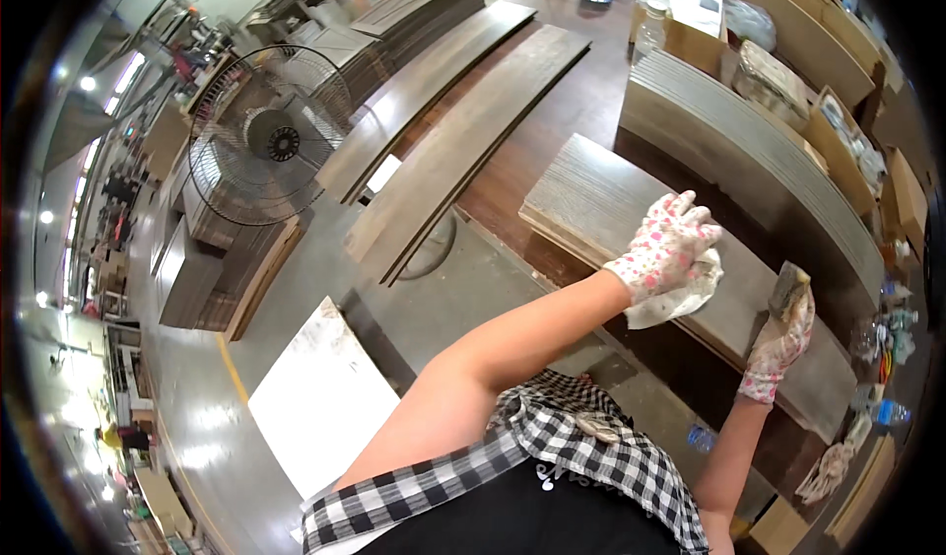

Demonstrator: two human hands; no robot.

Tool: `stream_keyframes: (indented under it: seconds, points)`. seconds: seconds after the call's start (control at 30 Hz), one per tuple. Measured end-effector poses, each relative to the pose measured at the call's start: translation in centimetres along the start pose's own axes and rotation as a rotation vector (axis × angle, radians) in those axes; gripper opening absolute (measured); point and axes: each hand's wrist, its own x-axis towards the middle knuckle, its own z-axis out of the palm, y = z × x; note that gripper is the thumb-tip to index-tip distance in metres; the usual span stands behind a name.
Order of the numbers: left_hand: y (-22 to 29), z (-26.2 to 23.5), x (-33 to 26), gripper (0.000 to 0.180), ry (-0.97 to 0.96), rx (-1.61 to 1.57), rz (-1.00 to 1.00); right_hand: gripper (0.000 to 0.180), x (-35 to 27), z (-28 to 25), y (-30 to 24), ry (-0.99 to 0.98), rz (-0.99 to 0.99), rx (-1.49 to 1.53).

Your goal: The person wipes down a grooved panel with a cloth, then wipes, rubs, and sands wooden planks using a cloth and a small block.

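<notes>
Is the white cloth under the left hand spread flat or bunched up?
Bunched: the cloth shows as a crumpled wad under the left hand, pressed on the grey board.

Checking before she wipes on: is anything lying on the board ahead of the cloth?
Nothing visible: the left hand presses the white cloth onto the grey board, whose near surface is bare. The right hand holds a block at its edge.

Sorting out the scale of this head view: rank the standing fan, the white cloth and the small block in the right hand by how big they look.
1. Standing fan, by far the largest.
2. White cloth under the left hand.
3. Small block in the right hand.
The fan stands farther from the camera, so its lead is safe.
</notes>
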Motion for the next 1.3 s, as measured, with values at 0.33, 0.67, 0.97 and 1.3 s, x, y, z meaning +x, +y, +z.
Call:
stream_keyframes:
  seconds: [0.33, 0.67, 0.97, 1.3]
  points:
    - [-12.7, -9.6, -2.9, 0.034, 0.398, -0.132, -0.47, 0.036, 0.1, -1.2, 1.0, -0.059, 0.016, 0.053]
    - [-11.9, -5.7, -3.5, 0.038, 0.236, 0.1, -0.12, 0.044, -1.1, -0.6, -1.2, -0.02, 0.029, -0.042]
    - [-11.6, -8.5, -3.2, 0.039, 0.266, -0.448, -0.509, 0.044, -0.6, 0.2, -0.8, -0.011, -0.035, 0.263]
    - [9.9, 5.7, 4.5, 0.058, -0.155, 0.125, 0.035, 0.047, 0.5, -17.9, -10.2, 0.159, -0.175, 0.318]
